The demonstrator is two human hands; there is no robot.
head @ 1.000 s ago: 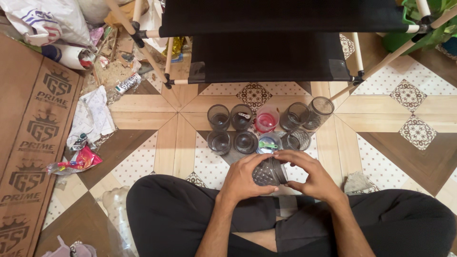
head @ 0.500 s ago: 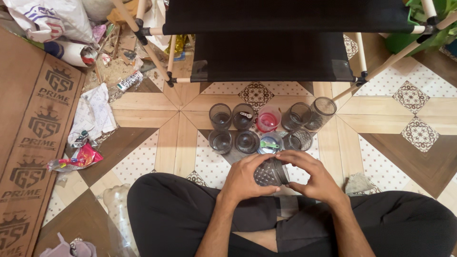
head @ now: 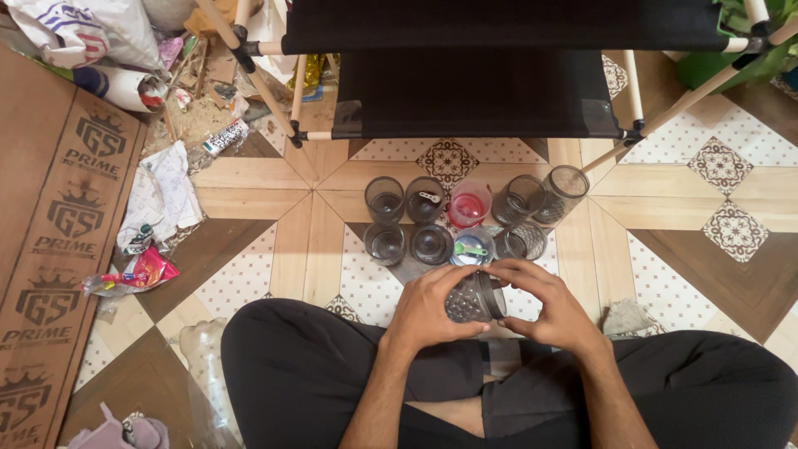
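Head view — both hands [head: 490,309] cupped round a dimpled smoky glass [head: 470,299], patterned floor tiles [head: 731,229].

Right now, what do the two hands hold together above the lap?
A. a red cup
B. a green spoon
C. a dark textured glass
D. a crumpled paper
C. The left hand and the right hand both close around a dark textured glass, tipped on its side, while the red cup stands on the floor among the other glasses.

L grip [head: 432,309] + R grip [head: 544,309] cupped together
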